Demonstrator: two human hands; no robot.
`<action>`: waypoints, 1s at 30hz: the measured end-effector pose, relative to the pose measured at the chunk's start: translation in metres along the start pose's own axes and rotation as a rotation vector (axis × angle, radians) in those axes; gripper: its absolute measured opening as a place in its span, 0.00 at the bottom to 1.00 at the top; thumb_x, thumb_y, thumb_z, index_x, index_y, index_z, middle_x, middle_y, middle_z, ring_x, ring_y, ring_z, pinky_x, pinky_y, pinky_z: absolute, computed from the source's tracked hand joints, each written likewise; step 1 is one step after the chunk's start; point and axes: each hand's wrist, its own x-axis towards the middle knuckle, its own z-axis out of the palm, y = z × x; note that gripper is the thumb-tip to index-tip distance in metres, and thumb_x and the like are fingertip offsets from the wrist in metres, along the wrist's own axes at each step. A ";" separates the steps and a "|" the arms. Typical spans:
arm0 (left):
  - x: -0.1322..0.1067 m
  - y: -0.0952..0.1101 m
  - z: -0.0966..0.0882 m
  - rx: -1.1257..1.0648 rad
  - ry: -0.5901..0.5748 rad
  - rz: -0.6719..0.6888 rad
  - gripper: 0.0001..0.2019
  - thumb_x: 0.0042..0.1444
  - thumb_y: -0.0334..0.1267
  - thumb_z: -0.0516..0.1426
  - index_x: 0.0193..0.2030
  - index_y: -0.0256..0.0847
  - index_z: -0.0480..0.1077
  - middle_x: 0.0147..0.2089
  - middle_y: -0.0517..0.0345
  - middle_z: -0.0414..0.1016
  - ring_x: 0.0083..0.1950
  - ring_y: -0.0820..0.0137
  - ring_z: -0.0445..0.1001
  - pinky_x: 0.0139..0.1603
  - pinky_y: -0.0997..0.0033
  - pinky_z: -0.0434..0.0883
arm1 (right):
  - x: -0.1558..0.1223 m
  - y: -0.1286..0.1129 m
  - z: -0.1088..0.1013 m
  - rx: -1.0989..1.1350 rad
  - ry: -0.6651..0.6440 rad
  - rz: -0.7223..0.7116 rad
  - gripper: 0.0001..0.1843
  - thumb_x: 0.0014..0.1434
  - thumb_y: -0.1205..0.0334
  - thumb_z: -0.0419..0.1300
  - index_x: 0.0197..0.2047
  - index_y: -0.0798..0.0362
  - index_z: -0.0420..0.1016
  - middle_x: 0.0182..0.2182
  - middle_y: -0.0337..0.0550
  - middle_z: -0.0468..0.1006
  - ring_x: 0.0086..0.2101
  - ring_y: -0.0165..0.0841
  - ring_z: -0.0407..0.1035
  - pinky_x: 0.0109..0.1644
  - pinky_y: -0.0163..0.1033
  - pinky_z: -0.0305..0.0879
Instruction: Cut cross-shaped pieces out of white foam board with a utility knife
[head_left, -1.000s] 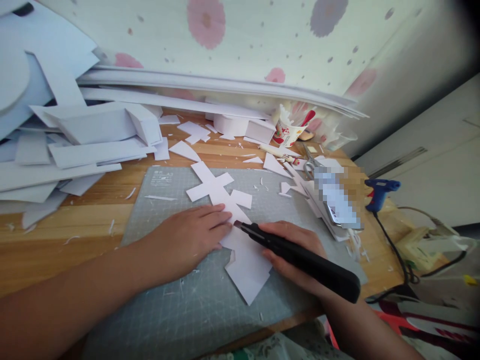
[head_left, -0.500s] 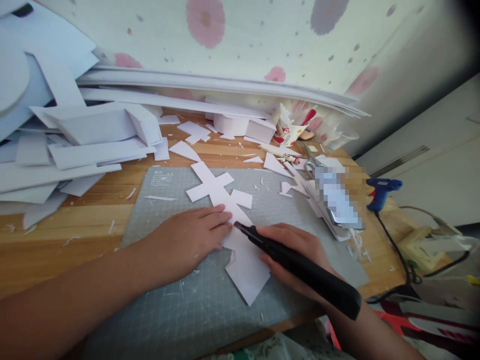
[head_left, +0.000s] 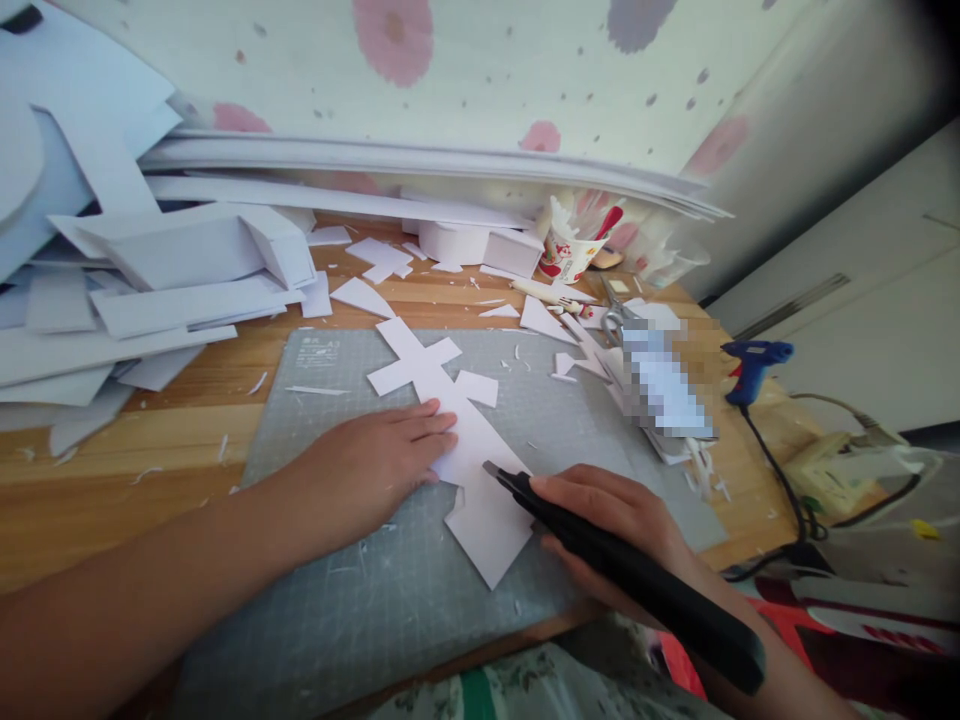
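Observation:
A white cross-shaped paper cutout (head_left: 480, 455) lies on a grey cutting mat (head_left: 375, 590). My left hand (head_left: 375, 462) lies flat on the cutout's left side, fingers stretched out and pressing it down. My right hand (head_left: 615, 520) is wrapped round a black utility knife (head_left: 630, 575), whose tip touches the paper's right edge near the middle of the cutout.
Stacks of white board and paper offcuts (head_left: 150, 290) fill the left and back of the wooden table (head_left: 150, 440). A paper cup with tools (head_left: 566, 255), scissors (head_left: 615, 315) and a blurred object (head_left: 664, 385) lie at the right. A blue glue gun (head_left: 750, 365) sits near the right edge.
The knife tip has slid down along the paper toward me, and my right hand has drawn back with it. My left hand stays pressed on the cutout.

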 end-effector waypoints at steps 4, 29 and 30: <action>0.000 -0.002 0.000 -0.012 -0.002 0.013 0.19 0.69 0.42 0.51 0.60 0.35 0.73 0.66 0.43 0.71 0.69 0.56 0.66 0.67 0.56 0.66 | -0.025 -0.002 -0.004 0.002 -0.035 0.027 0.31 0.62 0.70 0.61 0.66 0.47 0.62 0.43 0.48 0.78 0.37 0.35 0.75 0.39 0.37 0.73; 0.001 -0.008 0.006 -0.069 -0.018 -0.020 0.18 0.68 0.39 0.51 0.60 0.39 0.73 0.67 0.47 0.69 0.70 0.60 0.64 0.68 0.56 0.65 | -0.063 -0.024 -0.003 -0.022 0.094 0.077 0.28 0.60 0.71 0.60 0.62 0.46 0.66 0.41 0.48 0.79 0.35 0.35 0.76 0.37 0.36 0.73; 0.001 -0.008 0.006 -0.074 -0.021 -0.020 0.18 0.68 0.39 0.52 0.60 0.38 0.73 0.67 0.46 0.69 0.70 0.60 0.64 0.68 0.56 0.65 | -0.064 -0.024 -0.003 -0.025 0.093 0.077 0.28 0.60 0.72 0.60 0.63 0.46 0.66 0.40 0.48 0.79 0.35 0.34 0.76 0.36 0.36 0.73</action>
